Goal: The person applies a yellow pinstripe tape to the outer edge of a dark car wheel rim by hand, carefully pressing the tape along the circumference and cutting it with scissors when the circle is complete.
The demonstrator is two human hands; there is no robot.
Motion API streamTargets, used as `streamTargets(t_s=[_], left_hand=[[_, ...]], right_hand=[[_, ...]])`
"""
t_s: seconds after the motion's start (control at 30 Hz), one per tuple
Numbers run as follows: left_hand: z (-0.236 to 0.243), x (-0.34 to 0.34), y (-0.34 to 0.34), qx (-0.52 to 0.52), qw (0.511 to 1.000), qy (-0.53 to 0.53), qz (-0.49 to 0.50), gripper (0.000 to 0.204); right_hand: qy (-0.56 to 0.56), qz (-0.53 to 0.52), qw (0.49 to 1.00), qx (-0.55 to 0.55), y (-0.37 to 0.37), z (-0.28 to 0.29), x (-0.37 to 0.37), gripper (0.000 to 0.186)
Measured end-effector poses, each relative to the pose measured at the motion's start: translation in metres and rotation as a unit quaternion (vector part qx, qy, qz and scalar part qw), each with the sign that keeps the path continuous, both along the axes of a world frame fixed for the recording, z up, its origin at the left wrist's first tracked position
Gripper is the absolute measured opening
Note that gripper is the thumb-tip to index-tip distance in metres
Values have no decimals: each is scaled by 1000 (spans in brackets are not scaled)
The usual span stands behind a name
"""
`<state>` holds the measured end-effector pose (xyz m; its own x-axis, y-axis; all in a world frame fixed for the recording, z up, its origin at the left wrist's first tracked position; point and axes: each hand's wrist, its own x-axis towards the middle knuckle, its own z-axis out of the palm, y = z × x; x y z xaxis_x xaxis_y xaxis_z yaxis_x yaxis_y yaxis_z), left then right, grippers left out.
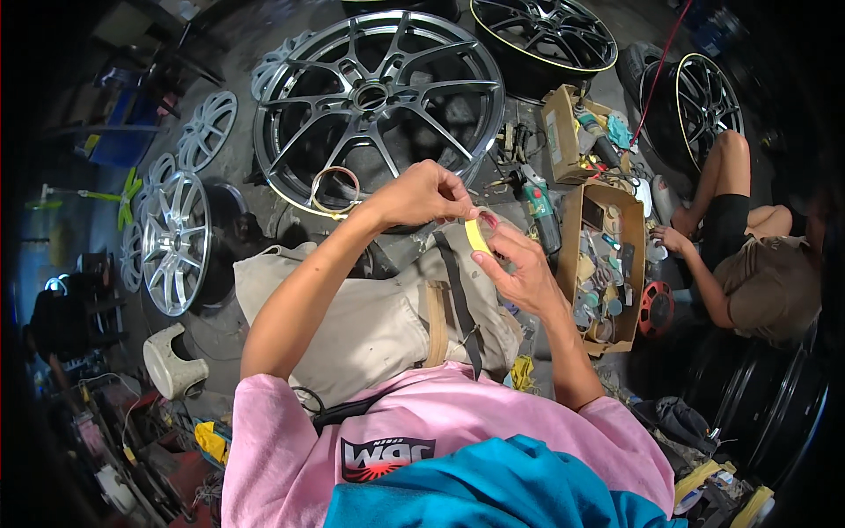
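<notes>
In front of me my right hand (pixel 512 268) grips a roll of yellow tape (pixel 477 235), its thumb and fingers around the side. My left hand (pixel 429 189) pinches at the top edge of the roll; whether a tape end is between its fingertips is too small to make out. Beyond my hands lies a large dark silver wheel rim (pixel 372 97). Thin rings of tape (pixel 334 171) hang at its near edge.
Right: cardboard box (pixel 632 326) of small items, green power tool (pixel 541 211), another box (pixel 554 132), crouching person (pixel 766 290). Several rims surround me, including silver (pixel 172 246) and black (pixel 546 31) ones. Beige plastic piece (pixel 163 361) at left on the floor (pixel 229 343).
</notes>
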<state>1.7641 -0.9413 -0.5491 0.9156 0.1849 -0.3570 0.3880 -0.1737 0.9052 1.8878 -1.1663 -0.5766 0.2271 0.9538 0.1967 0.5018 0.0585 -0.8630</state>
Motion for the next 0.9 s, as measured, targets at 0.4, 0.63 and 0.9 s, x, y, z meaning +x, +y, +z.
streamTargets(t_s=[0.4,0.63,0.9], left_hand=[[-49,-10,41,111,964,4,243,24],[-64,-4,34,300,938,21,170,62],[-51,-4,29,313,937,54,149,69]], right_hand=[[149,-36,983,-103,32,-45,1,38],[153,-34,982,-102,53,-78,3,36],[-42,-158,987,8,75,-120,4,25]])
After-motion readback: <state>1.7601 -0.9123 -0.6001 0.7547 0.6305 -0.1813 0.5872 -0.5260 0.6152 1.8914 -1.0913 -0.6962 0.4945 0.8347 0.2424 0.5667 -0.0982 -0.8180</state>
